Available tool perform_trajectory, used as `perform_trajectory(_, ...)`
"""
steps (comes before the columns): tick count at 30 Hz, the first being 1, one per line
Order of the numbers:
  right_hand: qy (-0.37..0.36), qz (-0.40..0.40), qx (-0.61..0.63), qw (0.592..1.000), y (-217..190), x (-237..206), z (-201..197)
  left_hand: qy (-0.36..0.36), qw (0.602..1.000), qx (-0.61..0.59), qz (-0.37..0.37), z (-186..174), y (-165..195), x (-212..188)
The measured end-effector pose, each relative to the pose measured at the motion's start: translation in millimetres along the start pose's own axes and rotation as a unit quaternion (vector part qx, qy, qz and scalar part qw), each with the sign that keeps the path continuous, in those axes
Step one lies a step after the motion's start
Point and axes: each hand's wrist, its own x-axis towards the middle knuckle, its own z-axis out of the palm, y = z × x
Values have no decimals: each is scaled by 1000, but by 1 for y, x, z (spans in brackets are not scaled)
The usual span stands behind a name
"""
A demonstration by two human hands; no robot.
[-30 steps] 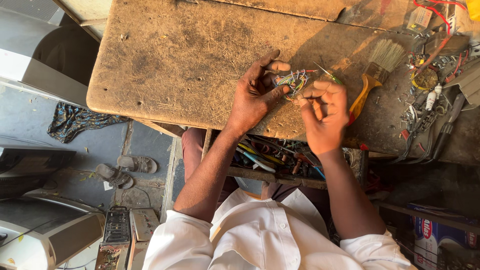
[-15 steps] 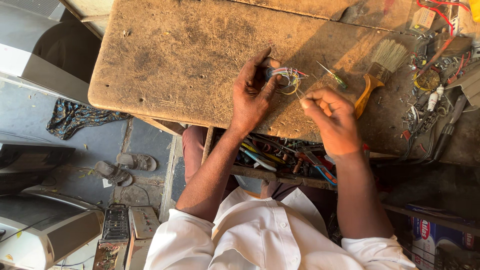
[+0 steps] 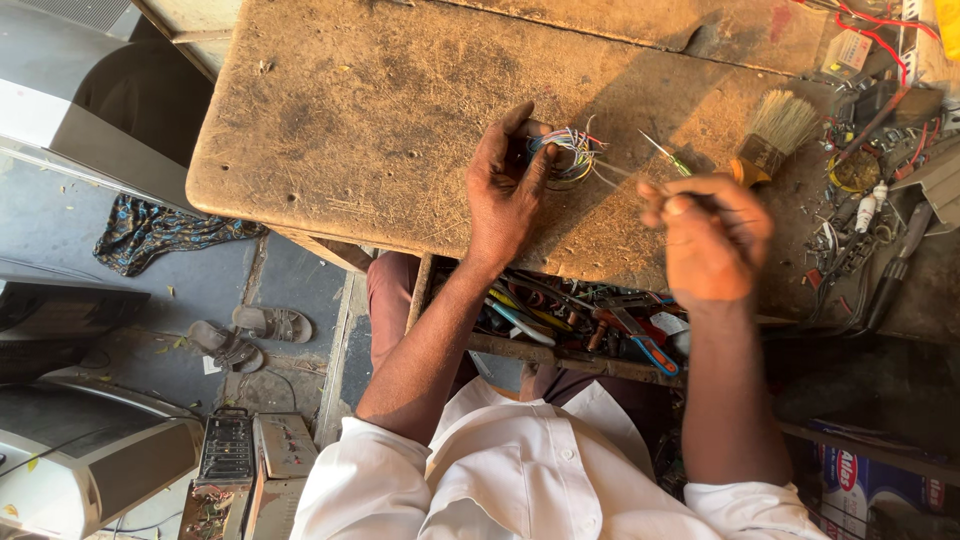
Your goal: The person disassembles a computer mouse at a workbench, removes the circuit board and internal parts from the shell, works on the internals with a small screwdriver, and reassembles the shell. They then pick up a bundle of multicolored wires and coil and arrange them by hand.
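The left hand (image 3: 508,190) rests on the worn wooden tabletop (image 3: 350,120), forearm running up from the lower centre, wrist slightly bent. Its fingers (image 3: 540,165) are curled closed around a small bundle of coloured wires (image 3: 570,152), which lies on the tabletop just beyond the fingertips, near the board's centre. The right hand (image 3: 712,238) is raised at the front edge of the tabletop, forearm nearly vertical in view, fingers pinched together on a thin wire strand (image 3: 620,175) that stretches back toward the bundle. The hand is blurred, so the exact grip cannot be confirmed. A small green-handled screwdriver (image 3: 665,155) lies between the bundle and a brush (image 3: 772,135) with an orange handle. An open drawer of tools (image 3: 580,320) sits beneath the tabletop edge. Against the frame half a second earlier, the right hand has drawn away from the bundle toward the person, widening the gap between the hands; the left hand has kept its place and hold on the bundle.
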Motion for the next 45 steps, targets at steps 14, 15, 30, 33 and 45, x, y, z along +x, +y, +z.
perform_trajectory(14,9,-97,-529,843,-51,-3,-4,-15,999,-35,-24,-4,0,3)
perform_trajectory(15,8,-175,-598,782,-47,-2,0,-22,998,-56,-31,-4,0,2)
perform_trajectory(30,28,-147,-503,851,11,19,35,-107,988,-82,-74,-2,11,4)
perform_trajectory(33,30,-193,-529,826,6,18,34,-119,986,-69,-90,-2,11,4)
perform_trajectory(45,42,-159,-504,848,4,12,29,-137,985,-47,-93,-3,15,5)
